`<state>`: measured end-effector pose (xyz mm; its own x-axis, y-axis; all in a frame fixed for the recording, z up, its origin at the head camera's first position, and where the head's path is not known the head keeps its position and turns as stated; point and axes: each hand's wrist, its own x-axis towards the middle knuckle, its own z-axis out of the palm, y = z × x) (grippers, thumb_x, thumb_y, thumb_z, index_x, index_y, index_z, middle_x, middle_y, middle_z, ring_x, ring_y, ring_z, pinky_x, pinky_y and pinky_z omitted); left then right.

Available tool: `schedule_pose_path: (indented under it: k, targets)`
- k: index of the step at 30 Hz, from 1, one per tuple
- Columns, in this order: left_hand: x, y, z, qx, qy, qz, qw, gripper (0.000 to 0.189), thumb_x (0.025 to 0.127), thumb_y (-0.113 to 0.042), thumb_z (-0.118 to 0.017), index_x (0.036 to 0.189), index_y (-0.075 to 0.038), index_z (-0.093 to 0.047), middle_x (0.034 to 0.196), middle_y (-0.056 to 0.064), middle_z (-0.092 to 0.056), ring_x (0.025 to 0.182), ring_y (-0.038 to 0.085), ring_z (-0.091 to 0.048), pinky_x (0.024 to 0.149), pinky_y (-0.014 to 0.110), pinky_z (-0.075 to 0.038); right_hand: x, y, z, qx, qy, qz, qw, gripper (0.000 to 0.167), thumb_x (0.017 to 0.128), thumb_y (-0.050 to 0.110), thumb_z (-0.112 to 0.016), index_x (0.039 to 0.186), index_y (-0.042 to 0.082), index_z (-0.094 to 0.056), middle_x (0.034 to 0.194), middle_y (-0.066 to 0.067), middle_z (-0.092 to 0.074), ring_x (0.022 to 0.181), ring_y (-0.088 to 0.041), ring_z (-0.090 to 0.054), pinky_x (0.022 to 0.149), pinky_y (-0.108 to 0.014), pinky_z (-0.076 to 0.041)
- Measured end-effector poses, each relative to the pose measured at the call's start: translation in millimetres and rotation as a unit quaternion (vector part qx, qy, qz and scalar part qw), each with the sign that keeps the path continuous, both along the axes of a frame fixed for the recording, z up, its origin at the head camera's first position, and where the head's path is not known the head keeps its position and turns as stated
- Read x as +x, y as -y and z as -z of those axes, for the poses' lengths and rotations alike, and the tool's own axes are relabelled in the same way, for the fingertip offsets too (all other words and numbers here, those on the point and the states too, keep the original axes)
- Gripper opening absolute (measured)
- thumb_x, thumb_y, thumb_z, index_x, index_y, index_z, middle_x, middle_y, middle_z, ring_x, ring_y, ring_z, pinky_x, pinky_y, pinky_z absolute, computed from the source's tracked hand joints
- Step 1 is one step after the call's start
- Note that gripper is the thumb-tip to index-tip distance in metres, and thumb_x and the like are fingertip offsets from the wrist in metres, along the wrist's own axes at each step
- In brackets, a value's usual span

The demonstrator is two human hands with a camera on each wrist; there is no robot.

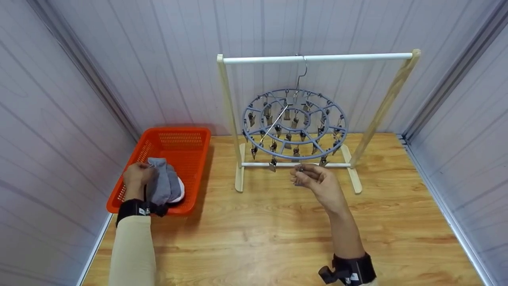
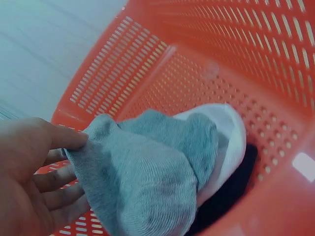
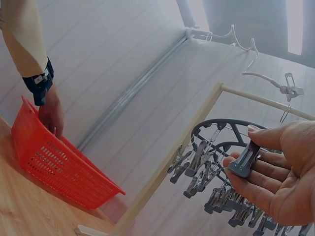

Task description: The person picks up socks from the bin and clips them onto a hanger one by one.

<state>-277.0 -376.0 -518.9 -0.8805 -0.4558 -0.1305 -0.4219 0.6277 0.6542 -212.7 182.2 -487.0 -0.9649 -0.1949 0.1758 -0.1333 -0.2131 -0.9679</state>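
My left hand (image 1: 137, 176) is in the orange basket (image 1: 196, 174), pinching the edge of a grey sock (image 2: 142, 172) between thumb and fingers. Beneath that sock lie another grey sock (image 2: 177, 132), a white sock (image 2: 229, 132) and something black (image 2: 226, 199), partly covered. At the front of the round clip hanger (image 1: 345, 123), my right hand (image 1: 319, 184) holds a metal clip (image 3: 244, 160) between its thumb and fingers. Whether this clip is attached to the hanger, I cannot tell.
A rack with a white top bar (image 1: 357, 57) and wooden legs (image 1: 383, 111) bears the hanger by its hook (image 1: 303, 71). Several other metal clips (image 1: 273, 163) dangle from its rings. Panelled walls (image 1: 170, 71) surround the wooden surface (image 1: 254, 234).
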Motion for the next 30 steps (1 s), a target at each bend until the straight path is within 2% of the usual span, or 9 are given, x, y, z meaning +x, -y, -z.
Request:
schedule_pose_path:
  k: [2,7,10,12,15,19,26,30]
  targets:
    - [0.0,-3.0,-0.1,0.022,-0.008,-0.010,0.9997,0.041,0.097,-0.026,-0.065,0.125,0.004,-0.065,0.130,0.026,-0.059,0.117,0.041,-0.054,0.092,0.046,-0.048,0.0,0,0.1,-0.001,0.003,-0.001,1.0000,0.034,0.101,0.002,-0.070,0.130,-0.014,-0.064,0.124,-0.033,-0.069,0.105,-0.031,-0.075,0.093,-0.044,-0.060]
    - [-7.4,-9.8,0.8,0.083,-0.051,-0.057,0.9936,0.041,0.098,-0.027,-0.070,0.126,0.003,-0.069,0.140,0.026,-0.059,0.127,0.042,-0.055,0.106,0.049,-0.047,0.0,-2,0.7,0.006,0.002,-0.006,1.0000,0.036,0.102,0.003,-0.069,0.132,-0.015,-0.062,0.126,-0.038,-0.066,0.103,-0.028,-0.075,0.091,-0.041,-0.060]
    - [-11.7,-12.9,-0.1,0.140,-0.055,-0.072,0.9859,0.044,0.098,-0.025,-0.072,0.133,0.002,-0.068,0.151,0.024,-0.053,0.136,0.040,-0.050,0.113,0.048,-0.044,-0.5,-2,0.7,0.009,0.000,-0.007,0.9999,0.037,0.103,0.004,-0.069,0.133,-0.016,-0.061,0.125,-0.036,-0.067,0.102,-0.028,-0.075,0.091,-0.042,-0.060]
    - [-13.3,-13.7,-0.1,0.166,-0.050,-0.075,0.9821,0.046,0.099,-0.025,-0.072,0.137,0.001,-0.066,0.154,0.023,-0.049,0.137,0.038,-0.048,0.111,0.046,-0.045,-0.8,-2,0.5,0.008,0.000,-0.008,0.9999,0.038,0.103,0.004,-0.069,0.133,-0.016,-0.060,0.124,-0.033,-0.068,0.103,-0.029,-0.075,0.092,-0.042,-0.060]
    - [-14.2,-15.2,1.1,0.173,-0.039,-0.074,0.9814,0.050,0.097,-0.029,-0.075,0.137,-0.001,-0.067,0.150,0.020,-0.054,0.130,0.032,-0.052,0.102,0.039,-0.047,-1.1,-2,0.0,0.009,0.002,-0.006,0.9999,0.037,0.102,0.003,-0.069,0.133,-0.016,-0.060,0.123,-0.031,-0.070,0.104,-0.031,-0.075,0.093,-0.043,-0.060]
    - [-12.4,-17.9,3.5,0.155,-0.035,-0.073,0.9846,0.052,0.094,-0.036,-0.081,0.133,-0.004,-0.070,0.134,0.013,-0.061,0.116,0.025,-0.054,0.090,0.031,-0.044,-0.8,-1,-0.5,0.011,0.003,-0.007,0.9999,0.036,0.102,0.003,-0.069,0.133,-0.014,-0.062,0.124,-0.034,-0.068,0.104,-0.030,-0.075,0.093,-0.043,-0.060]
    - [-13.2,-21.1,6.4,0.144,-0.054,-0.058,0.9864,0.040,0.099,-0.034,-0.072,0.124,-0.003,-0.068,0.126,0.013,-0.061,0.111,0.026,-0.055,0.089,0.032,-0.045,-0.8,0,-0.4,0.009,0.001,-0.010,0.9999,0.037,0.102,0.003,-0.070,0.133,-0.016,-0.061,0.123,-0.032,-0.070,0.105,-0.033,-0.075,0.093,-0.043,-0.060]
    - [-16.5,-26.9,4.8,0.163,-0.073,-0.052,0.9826,0.032,0.101,-0.032,-0.068,0.117,-0.005,-0.063,0.120,0.012,-0.061,0.108,0.024,-0.057,0.087,0.032,-0.047,-1.1,0,-0.1,0.004,-0.001,-0.015,0.9999,0.041,0.102,0.002,-0.070,0.134,-0.020,-0.056,0.124,-0.033,-0.068,0.106,-0.032,-0.075,0.094,-0.043,-0.060]
